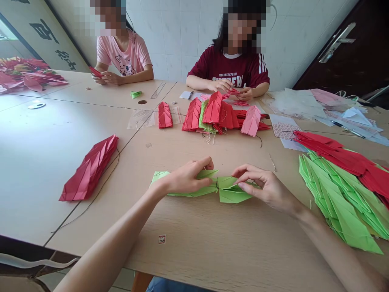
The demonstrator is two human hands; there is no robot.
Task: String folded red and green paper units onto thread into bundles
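Observation:
A light green folded-paper piece [234, 196] lies on the table in front of me, pinched in at its middle by a dark thread, with flaps fanning to both sides. My left hand [190, 177] rests over its left half, palm down, index finger bent and thumb stretched along a flap, with a gap between them. On the right half, my right hand [263, 184] has thumb and fingertips close together at the edge of a raised flap. My right fingers hide part of that flap.
Left lies a red folded-paper stack [89, 170] with a long dark thread. Green folded papers [337, 198] and red ones [343, 152] are heaped right. Ahead is a red, green and pink pile [219, 113]. Two people sit across, handling red paper. A small metal tool [272, 163] lies nearby.

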